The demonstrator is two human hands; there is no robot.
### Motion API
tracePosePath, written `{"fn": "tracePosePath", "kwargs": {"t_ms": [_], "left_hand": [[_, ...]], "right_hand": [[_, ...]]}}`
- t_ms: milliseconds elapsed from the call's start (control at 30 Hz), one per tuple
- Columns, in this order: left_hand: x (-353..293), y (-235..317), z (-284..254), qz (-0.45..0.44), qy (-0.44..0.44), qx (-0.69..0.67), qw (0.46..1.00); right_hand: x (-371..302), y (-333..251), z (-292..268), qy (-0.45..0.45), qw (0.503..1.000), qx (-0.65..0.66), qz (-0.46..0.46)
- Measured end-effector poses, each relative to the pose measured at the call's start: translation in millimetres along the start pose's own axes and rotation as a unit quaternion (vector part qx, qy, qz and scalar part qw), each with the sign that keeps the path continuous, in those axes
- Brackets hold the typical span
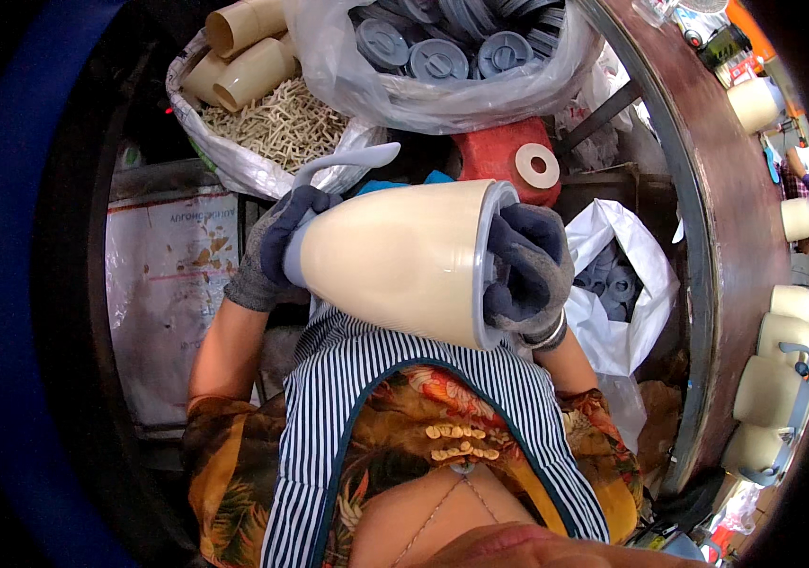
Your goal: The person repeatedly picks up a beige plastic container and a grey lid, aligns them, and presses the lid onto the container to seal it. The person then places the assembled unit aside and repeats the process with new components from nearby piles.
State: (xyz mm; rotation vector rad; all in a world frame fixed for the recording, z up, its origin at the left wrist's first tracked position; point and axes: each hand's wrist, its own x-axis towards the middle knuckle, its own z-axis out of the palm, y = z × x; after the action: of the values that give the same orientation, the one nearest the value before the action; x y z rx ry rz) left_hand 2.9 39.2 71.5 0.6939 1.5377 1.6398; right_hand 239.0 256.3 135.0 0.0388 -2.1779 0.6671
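Note:
A cream plastic flask body (390,260) with grey ends lies on its side in front of my chest. Its narrow end points left, and a curved grey handle (352,159) rises beyond it. My gloved left hand (279,244) is closed round the grey collar at the narrow end. At the wide end, my gloved right hand (529,270) has its fingers bent against the inside of the grey base ring (496,327). What those fingertips press on is hidden.
Behind stand a sack (234,156) of cream tubes and small pale pieces, and a clear bag (366,99) of round grey lids. A red stand (508,151) bears a pale ring. Right of me are a white bag (646,312) of grey parts and a brown table (731,218) with cream flasks (769,388).

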Motion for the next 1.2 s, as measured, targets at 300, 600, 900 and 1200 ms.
{"fn": "tracePosePath", "kwargs": {"t_ms": [300, 600, 900, 1200], "left_hand": [[4.1, 27.2, 19.4, -0.187, -0.031, -0.376, 0.907], [34.5, -40.1, -43.9, -0.080, -0.006, -0.254, 0.964], [18.3, 1.0, -2.4, -0.052, 0.087, -0.157, 0.982], [25.3, 12.6, 1.3, -0.154, -0.146, -0.465, 0.860]], "right_hand": [[-2.3, 17.2, -30.6, -0.030, 0.994, 0.070, 0.084], [-33.8, 91.9, 12.6, 0.146, 0.934, 0.290, 0.148], [-5.3, 47.5, 20.4, 0.052, 0.925, 0.309, 0.215], [17.3, 32.8, 7.8, 0.073, 0.889, 0.374, 0.253]]}}
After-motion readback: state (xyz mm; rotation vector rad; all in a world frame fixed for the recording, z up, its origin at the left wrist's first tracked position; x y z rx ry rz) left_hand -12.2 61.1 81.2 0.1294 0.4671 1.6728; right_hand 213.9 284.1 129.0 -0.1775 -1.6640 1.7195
